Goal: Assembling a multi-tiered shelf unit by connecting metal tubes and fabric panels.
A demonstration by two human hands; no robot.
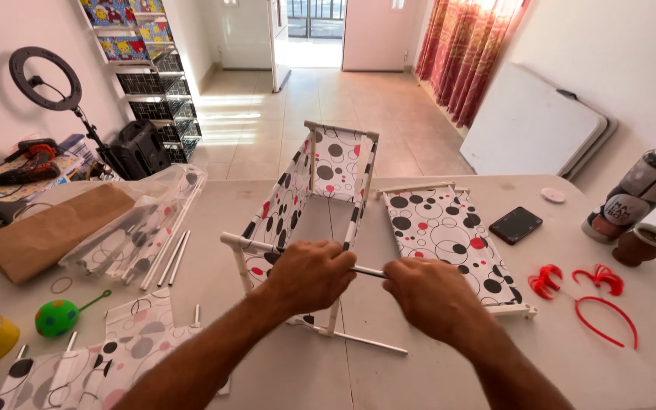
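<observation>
Seen from the head camera, both hands met at the middle of a grey table (434, 372), working on a small fabric organiser frame (309, 205) of white tubing and spotted cloth. The left hand (309, 275) was closed in a fist around a thin metal rod (366, 270) where it reached the frame's front rail, while the right hand (430, 296) — fingers curled, knuckles up — gripped the rod's other end. The frame stood upright just beyond the hands, its open side facing them.

A matching spotted fabric panel (449, 235) lay flat beside the frame on the right, with a black phone (515, 225) near it and red plastic clips (586, 285) further right. To the left sat a clear plastic bag (134, 228) of spare tubes, a brown paper bag (51, 231), loose rods (170, 260) and a green ball (56, 317) — all well apart from the hands.
</observation>
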